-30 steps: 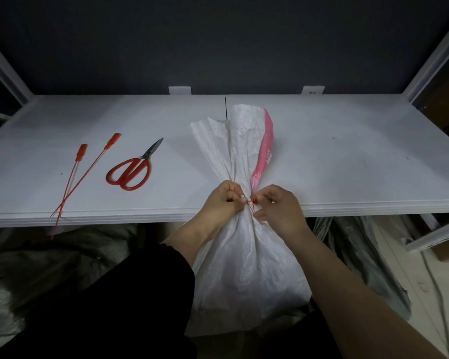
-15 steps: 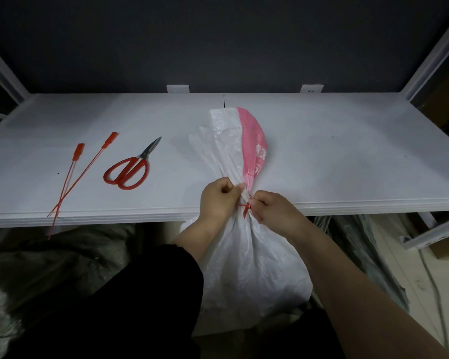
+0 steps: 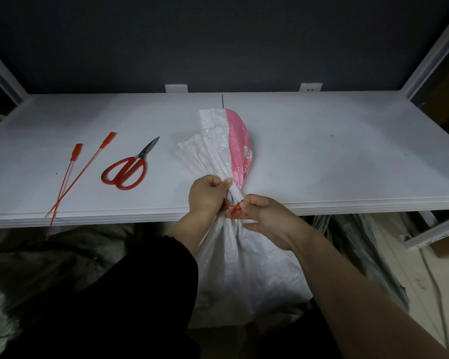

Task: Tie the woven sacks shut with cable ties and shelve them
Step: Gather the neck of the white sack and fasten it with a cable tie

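Head view: white woven sack (image 3: 244, 268) stands below the shelf (image 3: 322, 151) front, its top lying on the shelf. Left hand (image 3: 209, 195) clenches the gathered neck, and right hand (image 3: 267, 221) pinches the red cable tie (image 3: 234, 211) there. Risk: if the left grip slackens, the neck could spread and the tie slip. Scissors (image 3: 126, 171) and spare ties (image 3: 73, 177) lie well left, out of the way.

Looks like a storeroom: white metal rack uprights (image 3: 433, 45), wide white shelf board (image 3: 335, 156) against a dark wall (image 3: 218, 42), grey sacks (image 3: 70, 257) heaped on the floor underneath.
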